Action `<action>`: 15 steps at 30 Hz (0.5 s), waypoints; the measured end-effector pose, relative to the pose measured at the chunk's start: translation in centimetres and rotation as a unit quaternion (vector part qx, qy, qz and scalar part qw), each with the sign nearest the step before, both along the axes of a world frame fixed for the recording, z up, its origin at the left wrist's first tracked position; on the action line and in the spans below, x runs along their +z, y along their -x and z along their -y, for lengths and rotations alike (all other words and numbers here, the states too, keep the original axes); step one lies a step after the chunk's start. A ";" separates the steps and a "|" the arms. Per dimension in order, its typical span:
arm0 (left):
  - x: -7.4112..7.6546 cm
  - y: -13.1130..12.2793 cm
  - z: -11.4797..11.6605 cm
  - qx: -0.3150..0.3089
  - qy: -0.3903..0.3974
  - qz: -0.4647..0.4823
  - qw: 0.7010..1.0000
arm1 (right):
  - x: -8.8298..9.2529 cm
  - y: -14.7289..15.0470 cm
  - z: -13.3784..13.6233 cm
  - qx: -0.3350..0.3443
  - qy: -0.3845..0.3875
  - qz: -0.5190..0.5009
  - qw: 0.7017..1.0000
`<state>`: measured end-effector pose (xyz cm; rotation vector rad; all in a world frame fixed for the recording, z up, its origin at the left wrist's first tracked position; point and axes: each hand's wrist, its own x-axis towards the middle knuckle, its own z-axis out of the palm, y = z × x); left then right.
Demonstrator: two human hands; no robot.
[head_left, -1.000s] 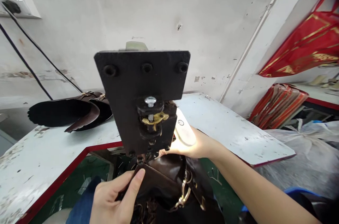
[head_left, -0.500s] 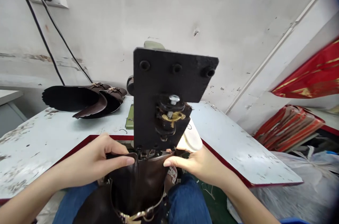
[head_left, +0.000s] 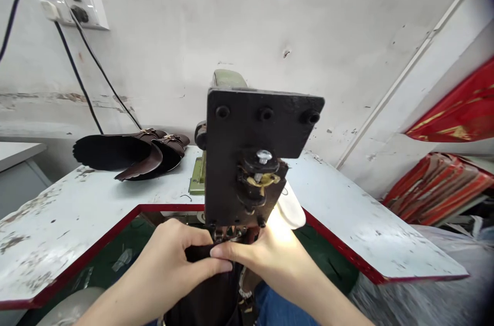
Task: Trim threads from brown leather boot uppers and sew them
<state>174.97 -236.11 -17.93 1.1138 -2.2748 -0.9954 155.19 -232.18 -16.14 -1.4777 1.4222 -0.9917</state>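
Observation:
A dark brown leather boot (head_left: 206, 295) hangs beneath the head of a black-fronted machine (head_left: 239, 151), its upper edge just under the machine's lower parts. My left hand (head_left: 177, 251) is closed on that edge, thumb on the near side. Close beside it, my right hand (head_left: 266, 254) pinches the edge too, the two thumbs almost touching. A bright light falls on the back of my right hand from by a white lamp (head_left: 291, 207). The foot of the boot and most of my fingertips are hidden.
Two brown boots with buckles (head_left: 135, 154) lie on the worn white tabletop (head_left: 347, 218), left of the machine. The table has a red edge around a cut-out. Wall sockets (head_left: 73, 7) with cables are at upper left. Red-and-brown stacked material (head_left: 436, 187) and clear plastic stand at right.
My hands have come together along the boot's edge, the right moving left and the left moving right. The boot has turned and sits lower. The view has shifted slightly.

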 end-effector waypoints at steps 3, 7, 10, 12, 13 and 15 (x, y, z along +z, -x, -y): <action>-0.5 1.0 -0.7 0.077 -0.027 -0.045 0.996 | 0.0 2.0 0.1 0.049 -0.030 -0.021 0.998; -1.6 0.0 -1.3 0.155 -0.042 -0.068 0.985 | -1.6 4.2 -0.1 0.075 -0.099 0.038 0.992; -2.4 -1.0 -1.9 0.224 -0.045 -0.081 0.970 | -2.8 4.1 -0.7 0.040 -0.101 0.073 0.991; -3.2 -1.7 -2.1 0.270 -0.056 -0.100 0.956 | -3.2 3.2 -1.1 0.035 -0.095 0.096 0.990; -3.6 -2.2 -2.1 0.281 -0.063 -0.109 0.951 | -3.3 2.7 -1.2 0.033 -0.090 0.107 0.990; -4.7 -3.2 -2.1 0.288 -0.073 -0.112 0.948 | -3.3 1.5 -1.4 0.023 -0.080 0.118 0.989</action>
